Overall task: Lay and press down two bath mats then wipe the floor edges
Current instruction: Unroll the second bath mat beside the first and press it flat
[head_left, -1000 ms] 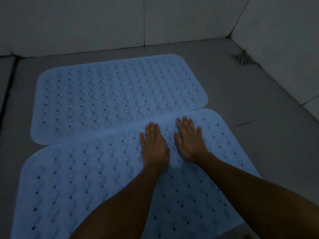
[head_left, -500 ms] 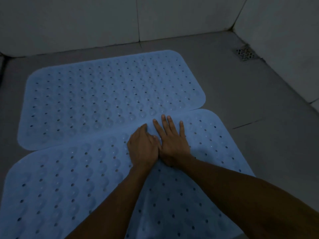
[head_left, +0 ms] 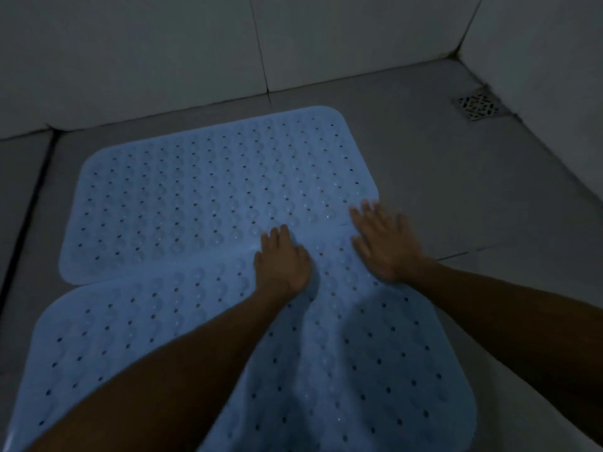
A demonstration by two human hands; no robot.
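Two light blue perforated bath mats lie side by side on the grey tiled floor (head_left: 456,197). The far mat (head_left: 202,197) lies flat near the back wall. The near mat (head_left: 342,370) meets it along a seam and shows a soft ripple below my hands. My left hand (head_left: 282,261) rests palm down on the near mat at the seam, fingers together. My right hand (head_left: 385,243) presses flat with fingers spread at the near mat's far right corner, fingertips reaching the far mat's edge. Neither hand holds anything.
White tiled walls (head_left: 163,60) meet the floor at the back and right. A square metal floor drain (head_left: 478,106) sits in the far right corner. A dark grout line (head_left: 29,203) runs down the left side of the floor.
My hands were pressed together on the near mat's far edge. My right hand has slid out to the right and spread its fingers. The view has shifted slightly.
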